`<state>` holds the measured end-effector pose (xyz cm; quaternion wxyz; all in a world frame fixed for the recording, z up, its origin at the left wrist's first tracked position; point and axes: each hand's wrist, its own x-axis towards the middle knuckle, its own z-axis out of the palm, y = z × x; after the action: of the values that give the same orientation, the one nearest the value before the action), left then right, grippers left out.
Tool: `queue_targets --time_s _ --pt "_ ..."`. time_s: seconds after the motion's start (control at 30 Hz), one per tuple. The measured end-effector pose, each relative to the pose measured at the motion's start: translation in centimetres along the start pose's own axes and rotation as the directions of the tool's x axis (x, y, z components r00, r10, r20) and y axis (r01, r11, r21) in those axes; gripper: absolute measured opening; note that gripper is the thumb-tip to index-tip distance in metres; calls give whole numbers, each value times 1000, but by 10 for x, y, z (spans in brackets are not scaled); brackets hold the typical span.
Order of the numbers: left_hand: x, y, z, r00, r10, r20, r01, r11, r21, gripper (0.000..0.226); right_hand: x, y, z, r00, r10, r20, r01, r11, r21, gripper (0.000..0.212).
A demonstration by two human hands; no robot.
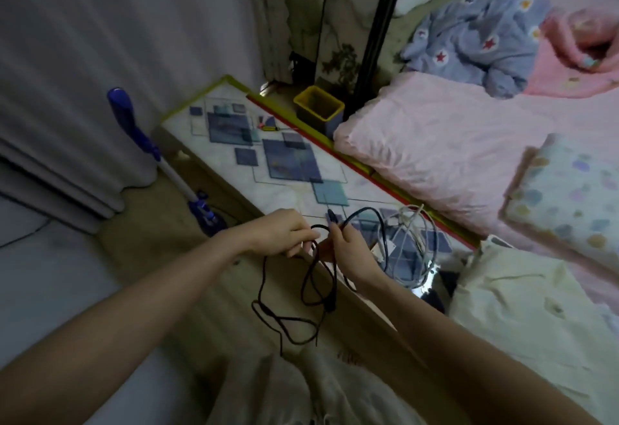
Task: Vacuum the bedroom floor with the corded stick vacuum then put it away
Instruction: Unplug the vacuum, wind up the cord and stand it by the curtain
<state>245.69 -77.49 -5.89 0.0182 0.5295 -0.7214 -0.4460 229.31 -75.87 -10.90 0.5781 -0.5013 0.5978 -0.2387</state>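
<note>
Both hands, left hand (284, 232) and right hand (348, 247), pinch a black cord (311, 290) whose loops dangle below them, its lower end lost against pale clothing.

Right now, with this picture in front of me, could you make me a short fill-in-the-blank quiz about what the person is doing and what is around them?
1. Both hands, the left hand and the right hand, hold a ____ cable.
2. The blue stick vacuum leans by the ____.
3. The small yellow-rimmed bin stands beside a pillow coloured ____.
4. A coil of ____ cable lies on the patterned tabletop.

Missing words: black; curtain; pink; white
</note>
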Motion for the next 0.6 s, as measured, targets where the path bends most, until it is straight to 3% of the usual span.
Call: queue_targets --time_s 0.13,0.27,0.4,0.43,0.5,0.57,0.6 --pt "0 8 11 979 -74 -190 34 978 -206 43 18 4 -12 974 -16 225 -4 996 88 31" --pt "-15 0 29 963 -140 -229 73 958 -276 42 28 -11 -29 909 30 416 -35 999 5 42" --pt "-40 -32 53 972 -150 -183 138 987 -79 33 33 -16 -57 738 105 667 121 952 -282 41" --pt "-45 -46 63 969 -188 -163 186 982 -30 31 33 -16 -63 739 102 665 133 947 -293 38" --pt "-62 -77 83 931 -330 -154 322 944 -74 28 36 -13 -73 813 28 582 92 980 -175 33" --pt "-82 -98 100 842 -469 -266 390 871 -298 31 38 -13 -80 887 -63 458 73 997 -3 28" --pt "-89 -101 104 778 -512 -364 346 833 -432 33 38 -14 -81 910 -89 406 86 996 25 26"
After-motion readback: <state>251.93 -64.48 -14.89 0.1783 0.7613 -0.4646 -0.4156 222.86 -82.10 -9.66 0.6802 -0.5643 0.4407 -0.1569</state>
